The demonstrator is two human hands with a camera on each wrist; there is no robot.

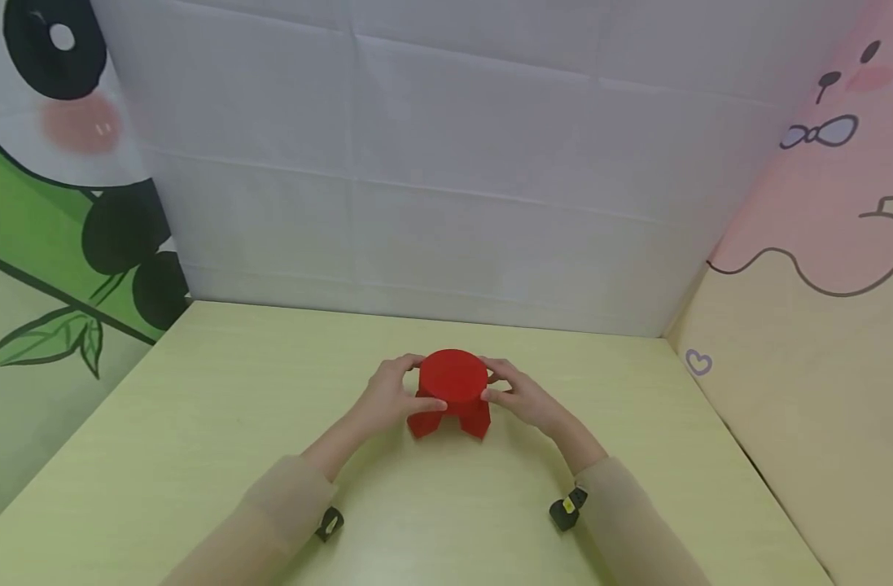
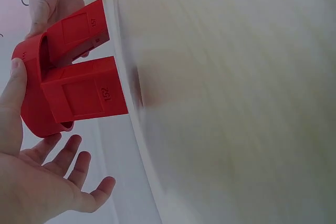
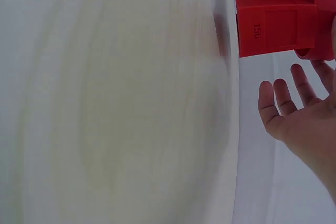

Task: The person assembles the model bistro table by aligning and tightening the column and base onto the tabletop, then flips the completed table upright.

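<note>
A small red plastic stool (image 1: 453, 378) with a smooth round top stands upright on the table, its blocky legs (image 2: 86, 90) spread outward. My left hand (image 1: 387, 395) grips the rim of the top from the left, thumb on the near side and index finger round the back. From the right, my right hand (image 1: 523, 399) holds the same rim between thumb and fingers. The other fingers of both hands are spread loosely beneath, away from the legs. Raised numbers mark the legs, such as 152 in the left wrist view.
The pale wooden table (image 1: 234, 439) reaches back to a creased white sheet (image 1: 446, 203). A panda print (image 1: 58, 122) covers the left wall and a pink cartoon print (image 1: 842, 179) the right one. Black straps with small blocks (image 1: 565, 513) sit at both wrists.
</note>
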